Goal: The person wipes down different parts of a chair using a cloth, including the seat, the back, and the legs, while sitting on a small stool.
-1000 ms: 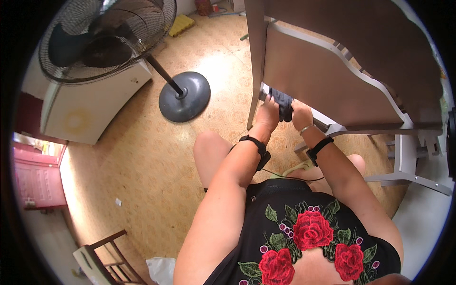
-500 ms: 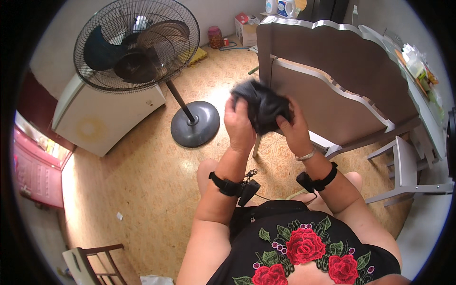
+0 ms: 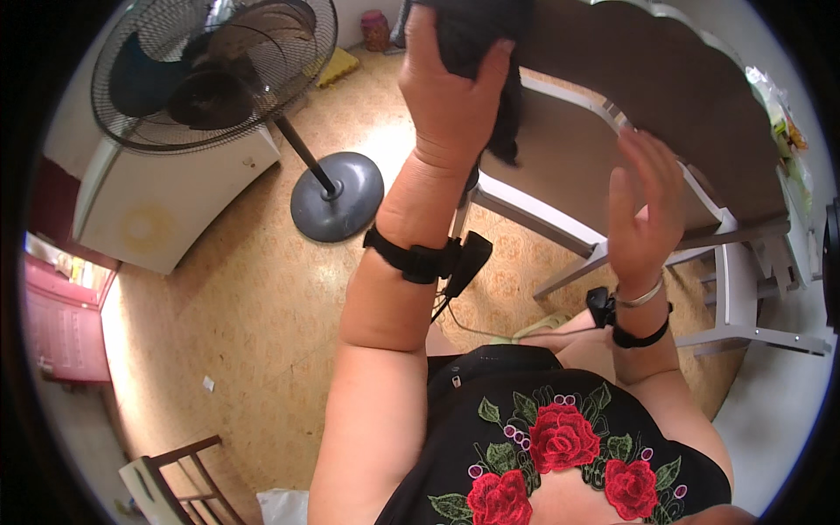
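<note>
The left hand (image 3: 451, 109) is closed around a black cloth (image 3: 468, 44), bunched at its fingers, the long end trailing down its right side. The right hand (image 3: 647, 206), farther from it, is open before a brown panel (image 3: 560, 131). No writing is legible.

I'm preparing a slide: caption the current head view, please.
Left hand holding a black cloth; right hand open; standing fan at left.

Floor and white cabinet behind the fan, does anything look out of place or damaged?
A small white scrap lies loose on the floor, like dropped litter. The white cabinet has a yellowish round patch on its otherwise pale front, like a stain.
</note>
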`<state>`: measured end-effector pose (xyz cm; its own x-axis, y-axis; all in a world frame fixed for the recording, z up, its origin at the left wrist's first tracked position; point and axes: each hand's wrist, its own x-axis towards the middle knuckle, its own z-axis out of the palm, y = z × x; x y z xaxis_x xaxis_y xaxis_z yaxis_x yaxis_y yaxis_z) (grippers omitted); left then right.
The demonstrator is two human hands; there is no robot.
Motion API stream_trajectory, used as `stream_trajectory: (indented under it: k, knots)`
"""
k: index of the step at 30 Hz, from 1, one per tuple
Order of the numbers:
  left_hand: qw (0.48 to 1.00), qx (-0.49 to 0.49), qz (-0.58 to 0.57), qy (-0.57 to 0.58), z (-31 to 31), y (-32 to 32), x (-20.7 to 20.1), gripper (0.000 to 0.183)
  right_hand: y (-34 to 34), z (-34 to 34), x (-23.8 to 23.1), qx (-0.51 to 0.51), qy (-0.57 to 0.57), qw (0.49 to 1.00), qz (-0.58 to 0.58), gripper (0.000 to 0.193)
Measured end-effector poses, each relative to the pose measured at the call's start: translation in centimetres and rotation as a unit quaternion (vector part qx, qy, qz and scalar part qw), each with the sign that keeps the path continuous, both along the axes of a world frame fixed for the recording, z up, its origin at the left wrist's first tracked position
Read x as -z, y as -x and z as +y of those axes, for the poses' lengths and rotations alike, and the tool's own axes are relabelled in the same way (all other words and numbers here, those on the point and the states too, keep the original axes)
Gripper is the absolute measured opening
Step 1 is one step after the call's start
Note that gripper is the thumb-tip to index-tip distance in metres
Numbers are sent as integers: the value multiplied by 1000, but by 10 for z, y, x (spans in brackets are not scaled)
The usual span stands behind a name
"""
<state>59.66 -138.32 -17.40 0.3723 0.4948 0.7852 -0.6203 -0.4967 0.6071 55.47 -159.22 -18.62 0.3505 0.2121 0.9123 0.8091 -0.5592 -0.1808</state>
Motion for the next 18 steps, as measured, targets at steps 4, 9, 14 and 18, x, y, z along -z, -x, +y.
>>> stream_trajectory:
  k: [4,9,14,18]
  knots:
    - [997,-36,-53,-37,7,-5,16,66,4,-9,-28,16,153,988,2,28]
    - [1000,0,-4,-15,17,-15,60,65,3,-20,-32,-1,220,975,17,33]
    - [998,50,6,-22,13,-28,142,64,-15,-37,-31,169,287,942,41,30]
    - [982,104,146,62,7,-27,208,58,-25,-30,-21,174,219,959,55,23]
